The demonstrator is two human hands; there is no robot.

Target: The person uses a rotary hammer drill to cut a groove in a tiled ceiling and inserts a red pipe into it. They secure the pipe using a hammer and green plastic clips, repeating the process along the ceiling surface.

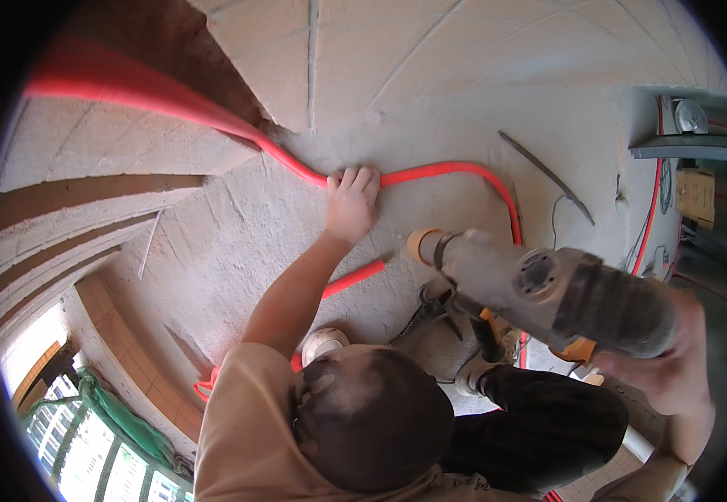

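Note:
My right hand grips the rear handle of a grey, dusty hammer drill with orange trim; its nose points left toward the concrete floor. My left hand is out of view. Below me a co-worker in a tan shirt and black trousers crouches, seen from above. That person's hand presses a long red conduit onto the concrete floor. The conduit runs from the upper left and curves down past the drill's nose.
A short red conduit piece lies by the co-worker's arm. A thin metal bar lies to the upper right. A cardboard box and red pipes stand at the right edge. Brick wall, window and green netting fill the lower left.

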